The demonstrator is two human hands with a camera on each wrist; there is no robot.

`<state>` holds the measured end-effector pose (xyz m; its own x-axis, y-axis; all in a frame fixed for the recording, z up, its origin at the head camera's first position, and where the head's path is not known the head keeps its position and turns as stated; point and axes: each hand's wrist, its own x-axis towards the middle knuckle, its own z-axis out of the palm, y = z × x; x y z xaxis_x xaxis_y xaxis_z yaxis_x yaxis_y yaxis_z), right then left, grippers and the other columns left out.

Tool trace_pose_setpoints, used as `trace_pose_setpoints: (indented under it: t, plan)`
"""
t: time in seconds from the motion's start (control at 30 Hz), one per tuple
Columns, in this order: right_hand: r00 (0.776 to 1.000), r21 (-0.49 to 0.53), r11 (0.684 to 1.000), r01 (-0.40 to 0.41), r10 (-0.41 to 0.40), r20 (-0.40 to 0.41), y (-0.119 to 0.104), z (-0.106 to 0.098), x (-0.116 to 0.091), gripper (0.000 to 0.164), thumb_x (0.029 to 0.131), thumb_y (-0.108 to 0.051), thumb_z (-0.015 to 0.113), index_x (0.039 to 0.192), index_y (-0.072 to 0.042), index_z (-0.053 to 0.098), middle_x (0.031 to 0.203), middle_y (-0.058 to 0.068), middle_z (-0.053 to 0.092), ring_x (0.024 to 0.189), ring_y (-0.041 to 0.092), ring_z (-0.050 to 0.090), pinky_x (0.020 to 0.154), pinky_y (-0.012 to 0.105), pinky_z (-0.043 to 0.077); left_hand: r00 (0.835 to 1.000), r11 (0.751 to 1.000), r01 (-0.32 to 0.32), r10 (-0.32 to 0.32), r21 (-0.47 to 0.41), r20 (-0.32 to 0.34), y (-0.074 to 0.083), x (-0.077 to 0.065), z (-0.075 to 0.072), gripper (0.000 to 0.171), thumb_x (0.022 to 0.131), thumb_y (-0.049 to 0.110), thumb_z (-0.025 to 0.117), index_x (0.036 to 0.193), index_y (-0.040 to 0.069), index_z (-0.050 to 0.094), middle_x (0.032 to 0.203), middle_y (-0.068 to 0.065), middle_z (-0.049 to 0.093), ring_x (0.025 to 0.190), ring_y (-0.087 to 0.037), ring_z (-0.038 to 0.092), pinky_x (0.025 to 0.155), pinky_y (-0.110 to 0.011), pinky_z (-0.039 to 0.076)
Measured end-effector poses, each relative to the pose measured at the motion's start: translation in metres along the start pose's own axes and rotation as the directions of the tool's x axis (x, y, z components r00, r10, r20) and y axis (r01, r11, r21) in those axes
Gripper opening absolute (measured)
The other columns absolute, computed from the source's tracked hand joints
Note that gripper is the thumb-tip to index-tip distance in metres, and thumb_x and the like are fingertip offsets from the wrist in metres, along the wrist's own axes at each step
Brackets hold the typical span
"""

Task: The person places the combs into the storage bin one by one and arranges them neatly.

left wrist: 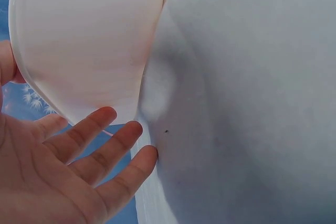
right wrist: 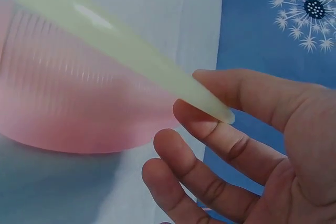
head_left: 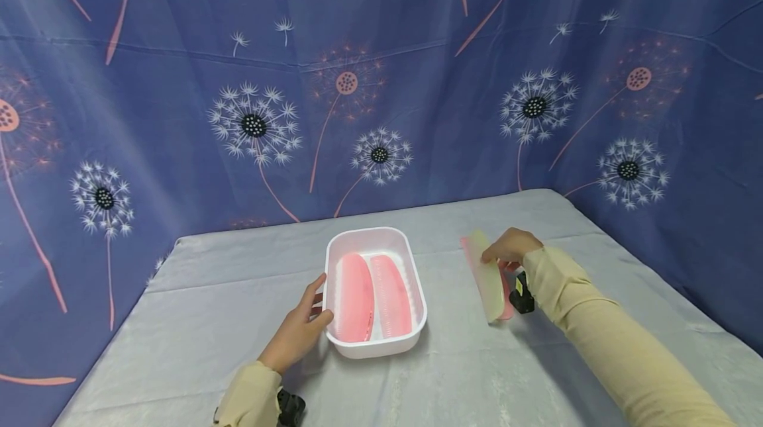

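Note:
A white plastic container [head_left: 377,349] stands on the cloth. Two pink combs lie side by side inside it, the left comb [head_left: 356,298] and the right comb [head_left: 390,296]. My left hand [head_left: 301,328] holds the container's left side, thumb and index finger at the rim; the other fingers spread along the outer wall in the left wrist view. To the right, my right hand [head_left: 514,248] pinches the end of a pale green comb [right wrist: 121,45] between thumb and index finger. Beneath it is pink comb material [right wrist: 79,135]; whether one comb or two is unclear.
A pale grey cloth [head_left: 197,334] covers the table. Behind it and at both sides hangs a blue curtain [head_left: 417,83] with a dandelion print. Black wrist devices, one on the left wrist [head_left: 291,407] and one on the right [head_left: 522,293], sit at the sleeves.

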<state>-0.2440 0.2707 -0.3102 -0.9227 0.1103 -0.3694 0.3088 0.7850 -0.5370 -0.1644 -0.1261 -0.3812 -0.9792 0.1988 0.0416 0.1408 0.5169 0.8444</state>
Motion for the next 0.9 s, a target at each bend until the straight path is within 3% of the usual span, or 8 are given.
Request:
trace_pose_setpoints:
  t: [0.4, 0.67, 0.9]
  plan:
    - [1.000, 0.030, 0.999, 0.022, -0.022, 0.004, -0.001, -0.005, 0.002, 0.045, 0.086, -0.024, 0.073, 0.113, 0.011, 0.061, 0.083, 0.011, 0.063, 0.071, 0.021, 0.065, 0.079, 0.039, 0.054, 1.000, 1.000, -0.013, 0.013, 0.003, 0.006, 0.000, 0.000, 0.000, 0.068, 0.097, 0.013, 0.051, 0.161, 0.010, 0.028, 0.145, -0.030, 0.049, 0.127, -0.044, 0.055, 0.103, -0.062, 0.043]
    - [0.995, 0.041, 0.994, 0.103, -0.103, -0.005, -0.006, -0.010, -0.004, 0.039, 0.087, -0.025, 0.071, 0.108, 0.009, 0.066, 0.083, 0.010, 0.064, 0.072, 0.020, 0.062, 0.083, 0.042, 0.055, 1.000, 1.000, -0.023, 0.023, 0.009, 0.008, 0.000, 0.001, 0.000, 0.068, 0.097, 0.014, 0.051, 0.161, 0.010, 0.027, 0.145, -0.031, 0.050, 0.126, -0.044, 0.055, 0.104, -0.062, 0.042]
    - [0.993, 0.060, 0.991, 0.117, -0.117, -0.002, -0.017, -0.014, -0.011, 0.038, 0.091, -0.028, 0.070, 0.109, 0.005, 0.066, 0.081, 0.005, 0.061, 0.076, 0.021, 0.060, 0.089, 0.046, 0.050, 1.000, 1.000, 0.004, -0.004, 0.004, 0.017, 0.001, -0.001, -0.002, 0.069, 0.098, 0.014, 0.051, 0.161, 0.011, 0.025, 0.147, -0.030, 0.047, 0.129, -0.044, 0.053, 0.104, -0.062, 0.043]
